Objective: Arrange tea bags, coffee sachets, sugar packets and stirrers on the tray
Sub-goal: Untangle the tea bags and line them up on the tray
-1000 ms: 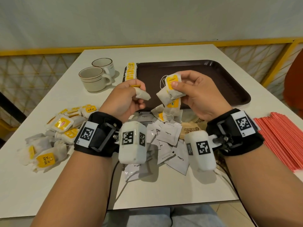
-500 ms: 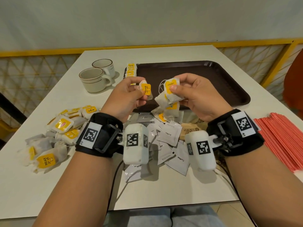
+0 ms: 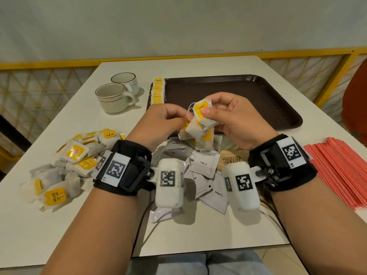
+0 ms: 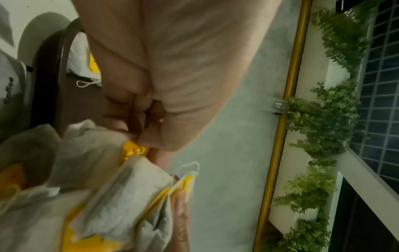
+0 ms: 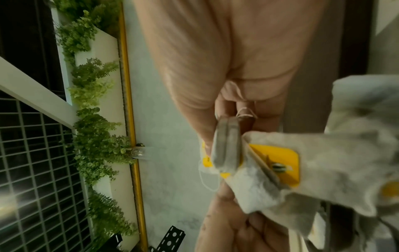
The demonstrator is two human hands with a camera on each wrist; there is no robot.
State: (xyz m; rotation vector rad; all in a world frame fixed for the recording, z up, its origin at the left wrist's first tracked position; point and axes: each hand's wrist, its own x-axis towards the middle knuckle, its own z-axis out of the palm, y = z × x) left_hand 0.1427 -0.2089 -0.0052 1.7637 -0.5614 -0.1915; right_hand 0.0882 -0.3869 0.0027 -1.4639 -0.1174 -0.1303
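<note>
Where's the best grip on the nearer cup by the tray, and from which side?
Take the nearer cup by its handle. It stands upright, the handle sticks out on its right toward the tray, and the second cup crowds it from behind. Coming from the right-front, pinching the loop, looks easiest.

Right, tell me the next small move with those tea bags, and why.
Probably carry the tea bags that both hands pinch above the tray's near edge to the row of tea bags at its left end, since most of the tray is bare.
</note>
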